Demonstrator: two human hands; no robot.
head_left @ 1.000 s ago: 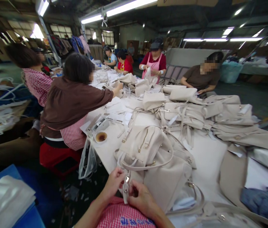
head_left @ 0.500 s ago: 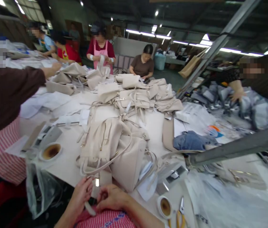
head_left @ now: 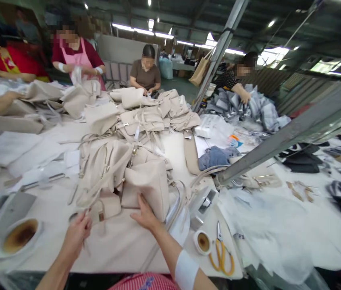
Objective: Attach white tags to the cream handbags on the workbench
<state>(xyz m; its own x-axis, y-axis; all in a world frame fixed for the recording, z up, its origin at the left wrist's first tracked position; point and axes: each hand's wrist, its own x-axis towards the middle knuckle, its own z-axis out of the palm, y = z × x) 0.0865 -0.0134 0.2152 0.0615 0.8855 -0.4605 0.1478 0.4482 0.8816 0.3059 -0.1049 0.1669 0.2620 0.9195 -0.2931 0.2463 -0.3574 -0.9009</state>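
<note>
Both our hands have left our lap for the bench (head_left: 122, 249). Our right hand (head_left: 145, 215) lies flat, fingers apart, against the cream leather handbag (head_left: 146, 183); our left hand (head_left: 76, 235) pinches its cream strap (head_left: 93, 200).

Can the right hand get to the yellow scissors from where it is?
Probably yes. The right hand rests on a cream bag, and the yellow scissors lie in the open on the table to its right. Only a small cup sits between, low enough to pass over.

Fluorescent tubes (head_left: 134, 30) overhead light the hall evenly and brightly; shadows are soft. Windows (head_left: 271, 56) blow out white. Edges bend and smear with wide-angle distortion and motion blur.
</note>
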